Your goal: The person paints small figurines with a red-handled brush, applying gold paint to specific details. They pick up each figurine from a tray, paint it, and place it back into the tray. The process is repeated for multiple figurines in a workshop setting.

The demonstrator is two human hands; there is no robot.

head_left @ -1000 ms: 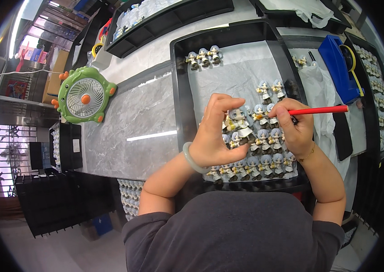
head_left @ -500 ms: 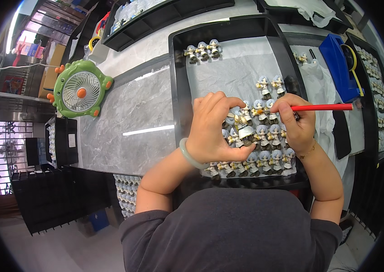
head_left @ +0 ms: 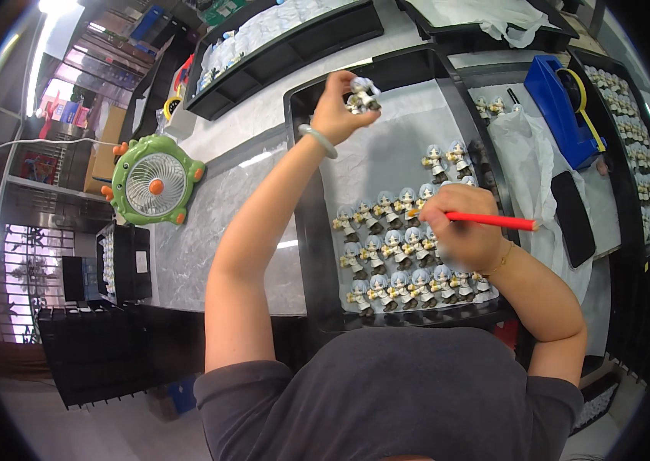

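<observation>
- Figurines (head_left: 402, 257) stand in rows on white paper inside a black tray (head_left: 306, 230) on the grey counter (head_left: 210, 223), each small, with pale hair and a brown base.
- Left hand (head_left: 336, 111) is stretched out to the far end of the tray, its fingers (head_left: 349, 81) closed around one figurine (head_left: 363, 92) that they hold above the paper; a pale green bangle (head_left: 319, 140) sits on the wrist.
- Right hand (head_left: 463, 234) rests over the near rows of figurines, its fingers curled shut on a red pencil-like tool (head_left: 494, 221) whose shaft points away to the right; the tip lies near the figurines, but whether it touches one cannot be told.
- A thin gold bracelet (head_left: 503, 261) circles the right wrist.
- Two more figurines (head_left: 448, 160) stand apart from the rows, further up the paper.
- Green round fan (head_left: 152, 183) with orange knobs sits on the counter well to the left of the tray.
- Blue tape dispenser (head_left: 563, 107) stands to the right of the tray, with a crumpled white plastic bag (head_left: 525, 161) just beside it and a dark phone (head_left: 573, 217) lying nearer the person.
- More black trays (head_left: 279, 38) with small figurines lie at the far side of the counter and along its right edge.
</observation>
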